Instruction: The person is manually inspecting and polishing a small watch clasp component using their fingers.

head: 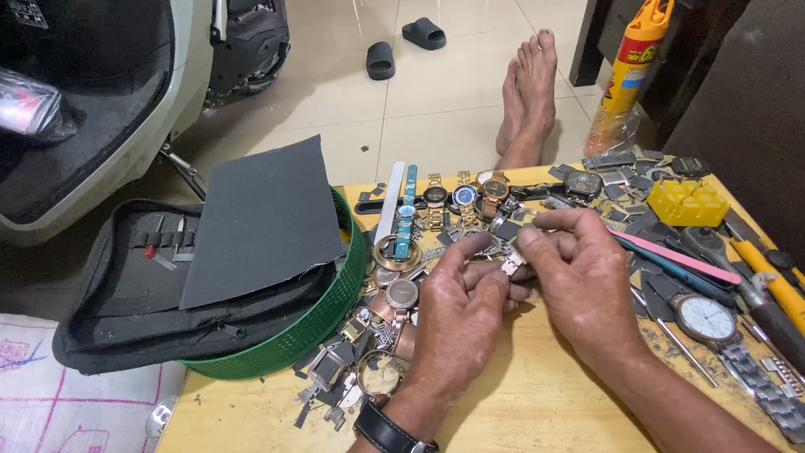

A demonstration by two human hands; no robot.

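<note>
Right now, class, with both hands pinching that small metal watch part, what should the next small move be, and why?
Probably lift the small metal watch part slightly clear: left hand and right hand pinch it low over the loose watches and links, where a dropped piece would be lost.

A low yellow wooden table (537, 403) carries scattered watches (444, 197) and loose parts; right of them lie hand tools (759, 285), left a green basket (323, 315).
</note>
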